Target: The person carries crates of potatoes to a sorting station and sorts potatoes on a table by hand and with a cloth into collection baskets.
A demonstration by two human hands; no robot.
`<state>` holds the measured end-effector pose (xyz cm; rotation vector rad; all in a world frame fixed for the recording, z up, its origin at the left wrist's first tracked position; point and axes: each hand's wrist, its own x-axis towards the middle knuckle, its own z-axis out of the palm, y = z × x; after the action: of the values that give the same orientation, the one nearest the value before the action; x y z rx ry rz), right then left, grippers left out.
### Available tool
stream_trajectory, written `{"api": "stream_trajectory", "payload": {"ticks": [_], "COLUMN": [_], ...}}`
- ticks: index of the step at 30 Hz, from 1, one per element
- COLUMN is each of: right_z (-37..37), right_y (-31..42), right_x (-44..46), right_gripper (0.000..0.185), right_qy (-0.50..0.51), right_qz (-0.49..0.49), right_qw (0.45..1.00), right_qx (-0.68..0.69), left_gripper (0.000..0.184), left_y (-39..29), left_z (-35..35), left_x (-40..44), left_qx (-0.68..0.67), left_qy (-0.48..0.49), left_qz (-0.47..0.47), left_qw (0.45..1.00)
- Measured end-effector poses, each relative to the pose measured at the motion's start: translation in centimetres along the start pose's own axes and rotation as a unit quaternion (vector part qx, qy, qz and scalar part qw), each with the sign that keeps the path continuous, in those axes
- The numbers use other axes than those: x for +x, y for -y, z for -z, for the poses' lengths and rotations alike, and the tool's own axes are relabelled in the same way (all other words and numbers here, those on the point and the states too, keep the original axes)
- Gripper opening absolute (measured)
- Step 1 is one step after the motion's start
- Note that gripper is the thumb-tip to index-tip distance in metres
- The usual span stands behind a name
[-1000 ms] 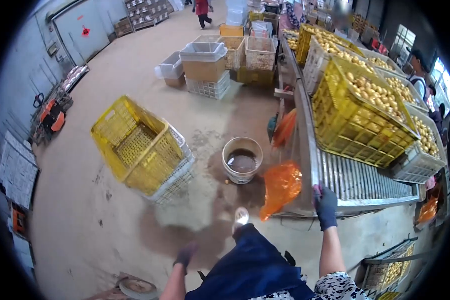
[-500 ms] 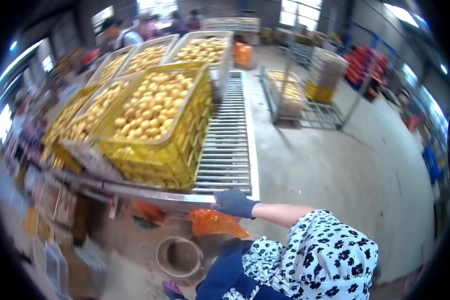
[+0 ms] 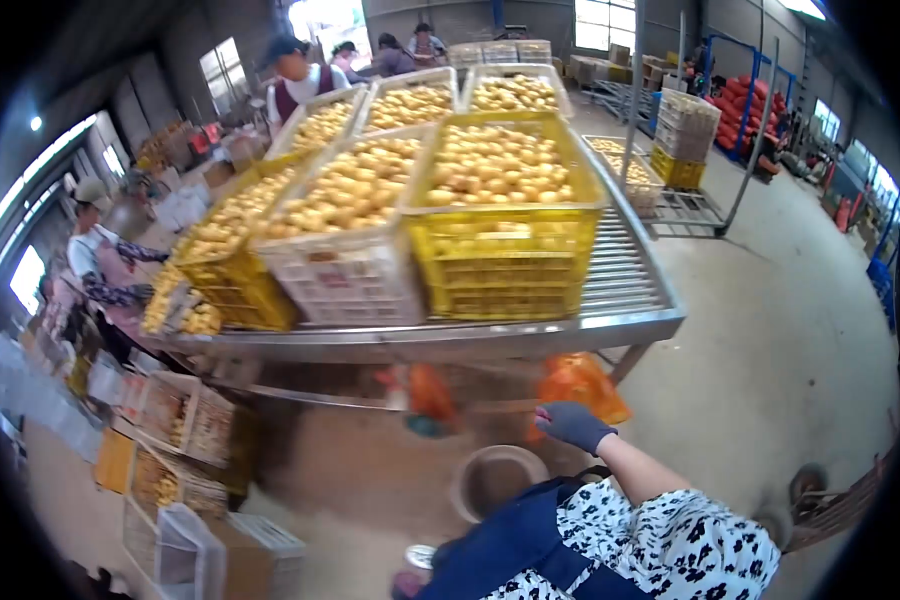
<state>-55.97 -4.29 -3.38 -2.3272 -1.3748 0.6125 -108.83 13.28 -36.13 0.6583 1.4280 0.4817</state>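
My right hand, in a dark grey glove, is in front of the roller table, below its edge. Its fingers are curled in, and nothing shows in them. An orange mesh bag hangs or stands just beyond it. At the bottom edge, my left hand shows only as a small blurred purplish patch, with its fingers hidden. Close to it is a white round object. On the table stand a yellow crate and a white crate, both filled with round yellow produce.
More filled crates stand behind and left on the rollers. A round tub sits on the floor below. Stacked boxes are at lower left. A co-worker stands left, another behind the crates. A cart with crates stands right.
My view has turned left and moved back from the table, so the crates appear further right. My right hand has left the table's edge and is now lower.
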Motion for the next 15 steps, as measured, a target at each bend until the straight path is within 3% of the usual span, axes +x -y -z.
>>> {"api": "stream_trajectory", "payload": {"ticks": [1, 3, 5, 7, 9, 12, 13, 15], "right_z": [-0.9, -6.3, -9.8, -9.8, -13.2, -13.0, -15.1, -17.9], "right_y": [4.0, 10.4, 18.3, 30.6, 35.2, 43.9, 44.4, 43.9], "right_x": [1.8, 6.3, 10.9, 12.3, 14.1, 14.7, 15.3, 15.7], "right_gripper": [0.026, 0.027, 0.031, 0.035, 0.03, 0.022, 0.035, 0.033], "right_qy": [0.029, 0.132, 0.231, 0.353, 0.253, 0.314, 0.335, 0.357], "right_qz": [0.033, 0.17, 0.403, 0.26, 0.354, 0.324, 0.308, 0.333], "right_qw": [0.995, 0.973, 0.877, 0.881, 0.896, 0.891, 0.89, 0.87], "right_qx": [-0.089, -0.08, -0.128, -0.178, -0.086, -0.045, -0.042, -0.066], "left_gripper": [0.026, 0.025, 0.024, 0.023, 0.023, 0.022, 0.022, 0.022], "left_y": [-2.6, -8.0, -12.8, -16.0, -17.1, -16.9, -16.3, -15.0], "left_z": [1.1, 2.0, 2.9, 4.5, 6.4, 9.9, 11.2, 13.8], "left_x": [0.7, 1.1, 0.7, 0.1, -0.7, -1.7, -2.4, -3.8], "left_qx": [0.018, 0.03, 0.035, 0.034, 0.029, 0.028, 0.029, 0.024], "left_qy": [0.0, 0.019, 0.031, 0.031, 0.023, 0.009, 0.001, -0.015], "left_qz": [0.0, -0.007, -0.017, -0.025, -0.025, -0.01, -0.002, 0.013], "left_qw": [1.0, 0.999, 0.999, 0.999, 0.999, 1.0, 1.0, 1.0]}}
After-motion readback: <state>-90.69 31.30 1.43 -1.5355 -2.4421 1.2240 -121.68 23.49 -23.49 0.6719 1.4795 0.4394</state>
